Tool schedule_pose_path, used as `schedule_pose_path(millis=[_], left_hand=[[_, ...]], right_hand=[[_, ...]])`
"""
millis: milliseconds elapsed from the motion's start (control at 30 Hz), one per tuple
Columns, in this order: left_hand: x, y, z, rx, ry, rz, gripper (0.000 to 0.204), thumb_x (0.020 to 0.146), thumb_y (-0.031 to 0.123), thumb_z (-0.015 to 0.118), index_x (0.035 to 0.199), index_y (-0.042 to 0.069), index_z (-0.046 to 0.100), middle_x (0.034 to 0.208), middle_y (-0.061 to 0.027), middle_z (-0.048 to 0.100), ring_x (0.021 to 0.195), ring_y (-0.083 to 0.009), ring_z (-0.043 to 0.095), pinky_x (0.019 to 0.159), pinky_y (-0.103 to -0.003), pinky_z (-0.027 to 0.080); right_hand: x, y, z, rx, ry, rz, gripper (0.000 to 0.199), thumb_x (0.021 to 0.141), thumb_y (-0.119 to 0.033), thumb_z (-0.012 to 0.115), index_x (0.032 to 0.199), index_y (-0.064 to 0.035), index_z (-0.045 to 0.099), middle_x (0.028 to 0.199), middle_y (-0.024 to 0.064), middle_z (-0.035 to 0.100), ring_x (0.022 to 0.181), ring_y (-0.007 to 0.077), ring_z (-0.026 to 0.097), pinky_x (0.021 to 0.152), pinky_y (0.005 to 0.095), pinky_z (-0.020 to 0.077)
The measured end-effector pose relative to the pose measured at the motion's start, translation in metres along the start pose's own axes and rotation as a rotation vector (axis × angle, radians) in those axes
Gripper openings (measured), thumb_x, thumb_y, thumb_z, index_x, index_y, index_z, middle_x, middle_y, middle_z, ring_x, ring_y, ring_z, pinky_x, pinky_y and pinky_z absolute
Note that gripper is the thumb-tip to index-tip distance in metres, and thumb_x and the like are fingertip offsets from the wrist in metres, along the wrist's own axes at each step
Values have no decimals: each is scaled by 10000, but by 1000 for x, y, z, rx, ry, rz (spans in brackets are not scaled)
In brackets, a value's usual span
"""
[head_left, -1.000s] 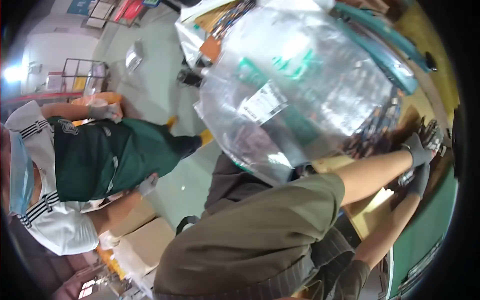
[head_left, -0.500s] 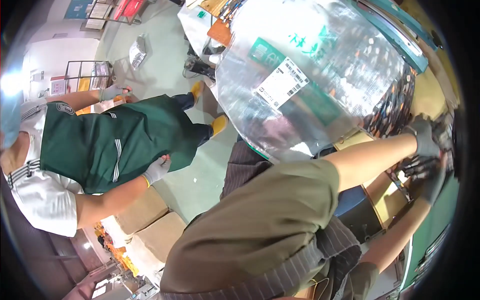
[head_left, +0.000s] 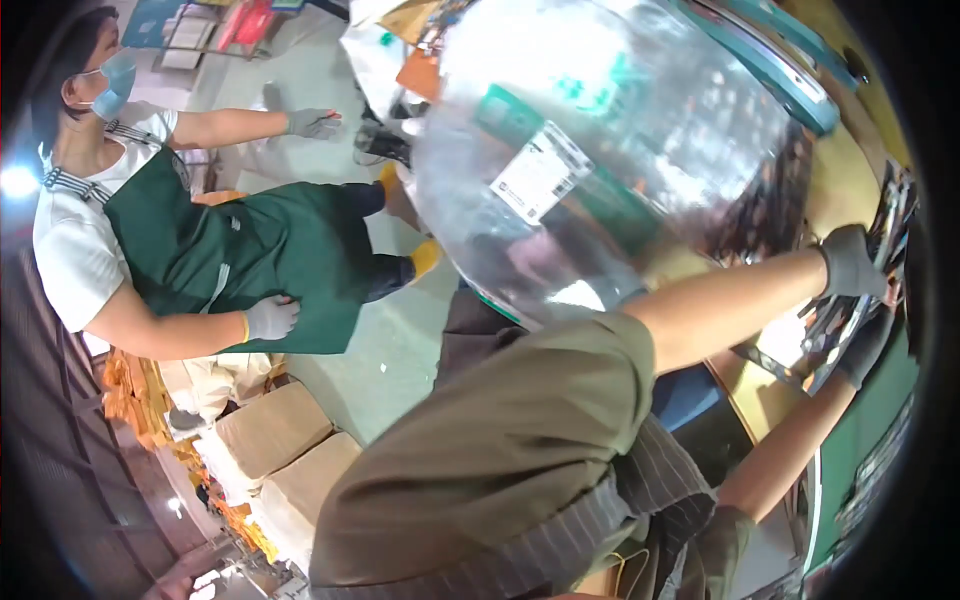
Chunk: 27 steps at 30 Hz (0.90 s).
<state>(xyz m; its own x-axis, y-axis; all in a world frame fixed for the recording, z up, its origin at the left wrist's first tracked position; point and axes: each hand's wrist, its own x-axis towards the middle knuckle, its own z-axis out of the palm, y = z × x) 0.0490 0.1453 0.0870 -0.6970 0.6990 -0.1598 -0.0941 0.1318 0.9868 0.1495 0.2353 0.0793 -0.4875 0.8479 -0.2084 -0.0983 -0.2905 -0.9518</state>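
Observation:
At the far right, my left hand [head_left: 850, 262] in a grey glove has its fingers closed around a bundle of thin, dark, glossy flat pieces [head_left: 882, 240]. Just below it, my gloved right hand [head_left: 866, 347] grips the lower part of that bundle; some of its fingers are hidden. Shiny, reflective pieces [head_left: 785, 345] hang beside my right wrist, and I cannot make out their exact kind. A large clear plastic sack [head_left: 690, 130] with green print and a white label [head_left: 541, 173] stands beyond my left forearm. Dark, speckled contents show through its side.
A person in a green apron [head_left: 265, 245] stands at the left, one gloved hand [head_left: 314, 122] extended. Brown cartons [head_left: 272, 425] and orange material [head_left: 135, 395] lie behind them. A teal metal edge [head_left: 775, 60] runs past the sack, and a green surface [head_left: 865, 440] lies below my hands.
The glossy bundle has spread and tilted upright between my hands, with bright reflections showing. The other person has shifted upward in view, one arm reaching farther toward the sack.

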Motion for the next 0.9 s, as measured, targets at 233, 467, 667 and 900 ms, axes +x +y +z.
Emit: schedule_pose_path(millis=[233, 467, 667, 900], left_hand=[[-117, 11, -51, -278, -469, 75, 358, 729, 342, 728, 869, 15, 691, 787, -82, 678, 669, -113, 618, 616, -286, 489], [-120, -44, 23, 269, -368, -258, 696, 687, 610, 663, 901, -53, 656, 826, -223, 653, 823, -302, 646, 749, -350, 481], [-101, -25, -15, -28, -155, -49, 574, 588, 376, 798, 990, -4, 642, 885, -181, 659, 849, -264, 641, 797, -324, 478], [-101, 34, -70, 77, -276, 523, 1198, 381, 451, 886, 1293, -96, 334, 1164, -223, 550, 1087, -313, 552, 961, -311, 418]], right_hand=[[-163, -3, 16, 54, 3, 34, 457, 886, -296, 579, 1252, -28, 518, 1197, 62, 532, 1081, 130, 472, 925, 287, 363], [-125, 55, -91, 173, -79, 299, 376, 904, -325, 540, 1147, -39, 567, 1006, 74, 639, 890, 194, 611, 779, 342, 499], [-78, 31, -46, 178, -213, 189, 470, 901, -334, 531, 1248, -20, 498, 1157, 103, 582, 1050, 203, 558, 931, 324, 416], [-64, -22, -93, -357, -584, -407, 699, 849, -438, 579, 1347, 1, 360, 1312, 105, 450, 1177, 245, 447, 1039, 380, 295]])
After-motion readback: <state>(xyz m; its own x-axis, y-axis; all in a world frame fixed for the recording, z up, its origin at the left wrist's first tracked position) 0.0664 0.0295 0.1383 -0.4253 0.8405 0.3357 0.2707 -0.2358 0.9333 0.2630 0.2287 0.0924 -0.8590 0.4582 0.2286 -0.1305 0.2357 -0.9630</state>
